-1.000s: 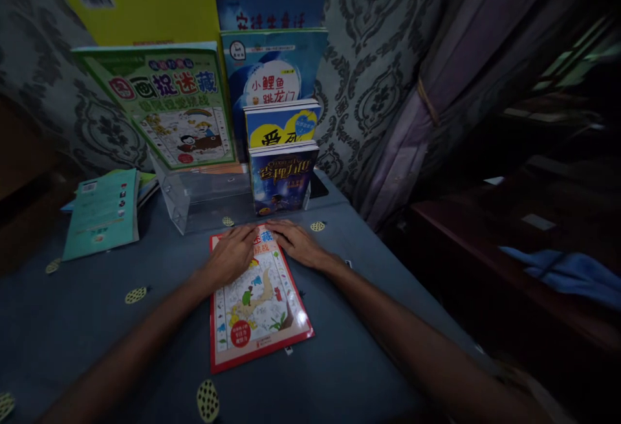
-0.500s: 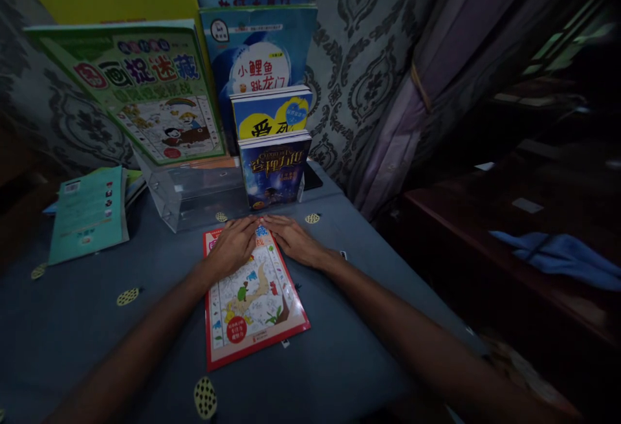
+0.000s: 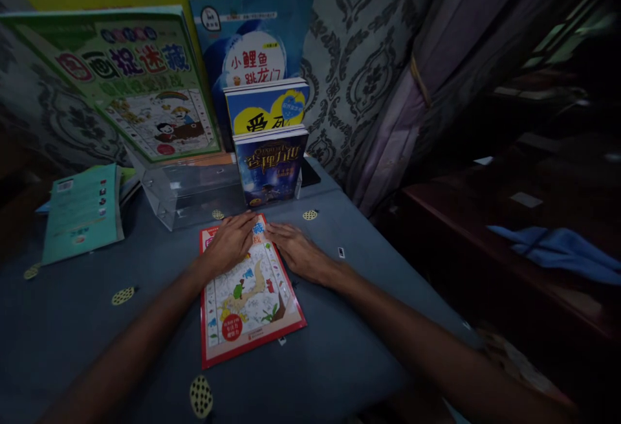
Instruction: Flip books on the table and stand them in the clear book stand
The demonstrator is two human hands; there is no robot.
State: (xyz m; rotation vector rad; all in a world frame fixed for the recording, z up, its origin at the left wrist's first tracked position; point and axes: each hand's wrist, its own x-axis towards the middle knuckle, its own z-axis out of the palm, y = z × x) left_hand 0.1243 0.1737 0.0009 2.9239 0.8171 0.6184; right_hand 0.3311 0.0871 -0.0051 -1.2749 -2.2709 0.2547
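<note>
A red-bordered picture book [image 3: 252, 301] lies face up on the dark table. Across its upper left part rests my left hand [image 3: 230, 241], open, with the fingers stretched out flat over the cover. My right hand [image 3: 295, 249] is at the upper right edge of the same book, fingers extended and lying low; its fingertips are close to the cover's corner. Neither hand grips anything. Parts of the printed title are hidden under the left hand.
Behind the book, a clear acrylic stand [image 3: 169, 197] holds several upright books, among them a green picture book [image 3: 145, 87] and a dark blue book [image 3: 269, 165]. Teal booklets [image 3: 85, 213] lie at left. A curtain [image 3: 388, 126] hangs at right, near a blue cloth [image 3: 557, 252].
My right hand has slid slightly down and right along the book's edge, away from the left hand. The left hand stays flat on the cover. The view has shifted a little.
</note>
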